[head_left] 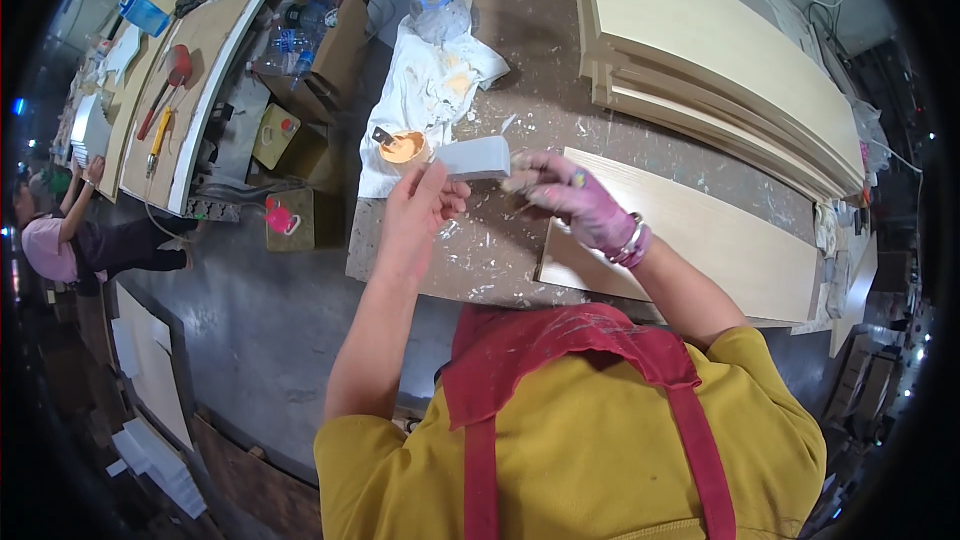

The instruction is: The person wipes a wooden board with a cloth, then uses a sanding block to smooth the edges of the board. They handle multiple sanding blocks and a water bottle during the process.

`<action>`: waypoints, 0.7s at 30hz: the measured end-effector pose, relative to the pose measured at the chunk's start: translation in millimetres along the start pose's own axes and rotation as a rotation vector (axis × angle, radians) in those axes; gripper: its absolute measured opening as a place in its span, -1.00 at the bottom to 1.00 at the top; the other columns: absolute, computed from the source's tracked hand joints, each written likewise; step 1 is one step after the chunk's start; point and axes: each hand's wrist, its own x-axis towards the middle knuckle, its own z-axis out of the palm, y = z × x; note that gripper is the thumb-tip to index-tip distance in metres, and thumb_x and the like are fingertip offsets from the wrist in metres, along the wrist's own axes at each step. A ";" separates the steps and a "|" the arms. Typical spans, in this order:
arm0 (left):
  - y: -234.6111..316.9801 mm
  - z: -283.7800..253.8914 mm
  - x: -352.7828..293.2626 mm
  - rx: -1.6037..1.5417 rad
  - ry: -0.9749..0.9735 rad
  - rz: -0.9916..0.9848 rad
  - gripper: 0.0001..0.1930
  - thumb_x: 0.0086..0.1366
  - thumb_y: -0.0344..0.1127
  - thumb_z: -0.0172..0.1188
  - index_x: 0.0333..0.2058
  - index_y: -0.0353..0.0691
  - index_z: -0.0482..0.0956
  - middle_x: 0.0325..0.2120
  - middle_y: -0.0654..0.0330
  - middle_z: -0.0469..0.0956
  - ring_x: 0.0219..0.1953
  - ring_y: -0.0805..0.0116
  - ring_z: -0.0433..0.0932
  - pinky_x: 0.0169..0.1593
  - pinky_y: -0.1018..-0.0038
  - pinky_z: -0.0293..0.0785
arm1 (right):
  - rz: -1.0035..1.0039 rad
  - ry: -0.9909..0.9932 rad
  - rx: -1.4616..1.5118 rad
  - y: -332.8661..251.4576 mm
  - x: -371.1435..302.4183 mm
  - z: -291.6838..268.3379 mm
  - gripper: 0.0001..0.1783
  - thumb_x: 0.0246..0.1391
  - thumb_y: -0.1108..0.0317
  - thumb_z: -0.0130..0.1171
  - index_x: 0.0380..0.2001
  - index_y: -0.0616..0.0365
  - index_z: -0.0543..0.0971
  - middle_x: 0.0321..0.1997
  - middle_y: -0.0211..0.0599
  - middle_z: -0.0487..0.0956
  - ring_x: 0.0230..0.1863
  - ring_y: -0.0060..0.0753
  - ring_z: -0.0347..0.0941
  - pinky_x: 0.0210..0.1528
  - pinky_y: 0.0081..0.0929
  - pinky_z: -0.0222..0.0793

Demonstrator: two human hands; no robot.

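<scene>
My left hand (415,205), bare, pinches one end of a light grey, flat sanding block (478,157) above the near left part of the workbench. Beside the block's other end is my right hand (575,202), in a stained pink glove, its fingers stretched out and apart. Whether the fingertips touch the block, I cannot tell. Just beyond my left hand, a small tub of orange-tan filler (402,148) with a dark scraper (383,137) in it stands on a smeared white cloth (420,80). Under my right forearm lies a pale wood panel (700,240).
Stacked pale panels (700,60) fill the bench's far right. A clear blue-capped jug (438,5) stands on the cloth's far end. White flakes dot the brown benchtop (500,250). Across the aisle, another bench (200,60) holds tools; a person (75,240) works there.
</scene>
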 end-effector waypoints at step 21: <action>14.4 0.3 -22.9 1.265 0.176 0.917 -0.93 0.12 -0.36 0.22 -0.43 -0.19 0.54 -0.51 0.22 0.54 -0.44 0.15 0.49 -0.34 0.30 0.39 | 0.169 0.001 0.661 11.8 3.7 6.3 -0.55 0.27 0.05 -0.12 0.06 0.13 0.34 -0.18 -0.19 0.54 -0.37 -0.36 0.54 -0.35 -0.38 0.49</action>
